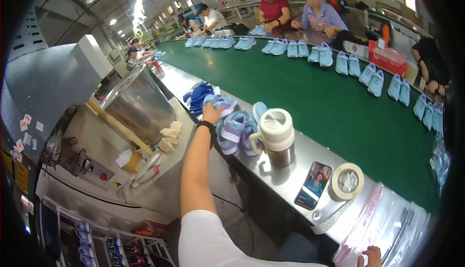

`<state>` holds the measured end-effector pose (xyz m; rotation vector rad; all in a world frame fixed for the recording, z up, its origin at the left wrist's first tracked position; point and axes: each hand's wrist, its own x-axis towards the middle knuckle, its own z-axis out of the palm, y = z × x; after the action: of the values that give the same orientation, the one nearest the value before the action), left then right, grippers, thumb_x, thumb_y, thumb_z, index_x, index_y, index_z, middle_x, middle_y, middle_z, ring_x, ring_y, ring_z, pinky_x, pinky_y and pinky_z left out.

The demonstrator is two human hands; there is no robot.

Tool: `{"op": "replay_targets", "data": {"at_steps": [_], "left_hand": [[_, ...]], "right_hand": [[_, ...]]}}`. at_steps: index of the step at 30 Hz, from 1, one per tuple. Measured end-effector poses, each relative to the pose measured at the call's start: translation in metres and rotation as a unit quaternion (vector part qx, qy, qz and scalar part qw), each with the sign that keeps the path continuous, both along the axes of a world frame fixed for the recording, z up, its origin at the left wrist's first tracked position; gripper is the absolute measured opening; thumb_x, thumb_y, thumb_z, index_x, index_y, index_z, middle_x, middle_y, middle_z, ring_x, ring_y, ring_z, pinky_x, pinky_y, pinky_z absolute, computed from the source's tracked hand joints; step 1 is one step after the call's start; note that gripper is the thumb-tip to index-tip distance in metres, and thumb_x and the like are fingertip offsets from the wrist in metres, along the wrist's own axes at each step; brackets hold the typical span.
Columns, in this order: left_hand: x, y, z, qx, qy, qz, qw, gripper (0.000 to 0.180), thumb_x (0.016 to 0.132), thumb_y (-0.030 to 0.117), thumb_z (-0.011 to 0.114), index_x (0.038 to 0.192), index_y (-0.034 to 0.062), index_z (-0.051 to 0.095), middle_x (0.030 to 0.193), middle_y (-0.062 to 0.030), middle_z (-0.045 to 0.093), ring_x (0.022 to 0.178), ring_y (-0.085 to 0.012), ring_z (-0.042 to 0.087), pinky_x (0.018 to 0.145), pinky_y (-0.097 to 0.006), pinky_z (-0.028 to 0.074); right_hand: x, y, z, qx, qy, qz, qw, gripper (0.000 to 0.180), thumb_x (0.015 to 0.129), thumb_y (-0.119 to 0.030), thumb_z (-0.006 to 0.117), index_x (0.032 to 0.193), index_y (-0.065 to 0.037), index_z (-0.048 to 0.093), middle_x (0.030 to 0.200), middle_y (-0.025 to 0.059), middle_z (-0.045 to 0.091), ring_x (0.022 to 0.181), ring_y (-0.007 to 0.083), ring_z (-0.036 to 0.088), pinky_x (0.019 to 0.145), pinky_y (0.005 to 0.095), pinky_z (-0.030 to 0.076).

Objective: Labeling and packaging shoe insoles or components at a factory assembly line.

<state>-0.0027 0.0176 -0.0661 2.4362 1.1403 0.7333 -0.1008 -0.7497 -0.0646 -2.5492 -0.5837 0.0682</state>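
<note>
My left arm stretches forward over the metal ledge. The fingers of my left hand [211, 114] are closed on a light blue sneaker [224, 103] at the back of a small heap. Nearer to me in that heap lie several blue and lilac sneakers [234, 126]. Just beyond the hand is a pile of dark blue items [198, 96], their kind unclear. My right hand [371, 257] shows only in part at the lower edge, its visible fingers apart, beside clear plastic bags [387, 228]. I see nothing held in it.
A large lidded jug [277, 138], a phone [313, 184] and a tape roll [347, 182] stand along the ledge. Past them runs a green conveyor belt [271, 83] with pairs of light blue sneakers [319, 55] along its far side. Co-workers sit beyond. A metal drum [138, 105] is at left.
</note>
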Motion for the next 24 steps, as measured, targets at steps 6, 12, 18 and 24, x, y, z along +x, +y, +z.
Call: {"op": "replay_targets", "data": {"at_steps": [6,12,18,24], "left_hand": [[-0.033,-0.074,0.044,0.121,-0.261,-0.18,0.941,0.026,0.092,0.018,0.042,0.074,0.0015,0.052,0.068,-0.0082,0.05,0.065,-0.0199,0.05,0.06,-0.034,0.039],[-0.07,-0.307,0.064,0.137,-0.059,-0.509,0.848,0.011,0.084,0.009,0.056,0.076,0.0012,0.059,0.077,-0.0122,0.059,0.074,-0.0272,0.059,0.064,-0.034,0.047],[0.0,-0.383,-0.046,0.034,0.129,-0.459,0.878,0.078,0.071,0.03,0.074,0.132,0.0035,0.033,0.13,-0.0263,0.038,0.115,-0.0469,0.041,0.096,-0.048,0.039],[0.043,-0.407,-0.073,0.053,0.27,-0.375,0.885,0.087,0.062,0.035,0.076,0.135,0.0121,0.034,0.133,-0.0235,0.037,0.116,-0.048,0.04,0.096,-0.051,0.039]], "right_hand": [[0.0,0.005,0.004,0.069,-0.053,-0.03,0.996,0.019,0.067,-0.001,0.065,0.084,-0.002,0.057,0.092,0.0174,0.058,0.085,0.037,0.056,0.074,0.0414,0.045],[-0.006,-0.001,-0.002,0.1,-0.052,-0.015,0.993,0.018,0.066,-0.004,0.069,0.082,-0.003,0.06,0.089,0.0135,0.06,0.08,0.0317,0.059,0.067,0.0379,0.048],[-0.02,-0.017,0.001,0.108,-0.051,0.042,0.992,0.019,0.065,-0.006,0.07,0.082,-0.004,0.061,0.088,0.0116,0.061,0.079,0.0301,0.059,0.066,0.0368,0.048],[-0.046,-0.048,-0.004,0.11,-0.073,-0.014,0.991,0.018,0.065,-0.004,0.07,0.081,-0.004,0.061,0.088,0.0116,0.06,0.079,0.0304,0.059,0.066,0.0371,0.048]]}}
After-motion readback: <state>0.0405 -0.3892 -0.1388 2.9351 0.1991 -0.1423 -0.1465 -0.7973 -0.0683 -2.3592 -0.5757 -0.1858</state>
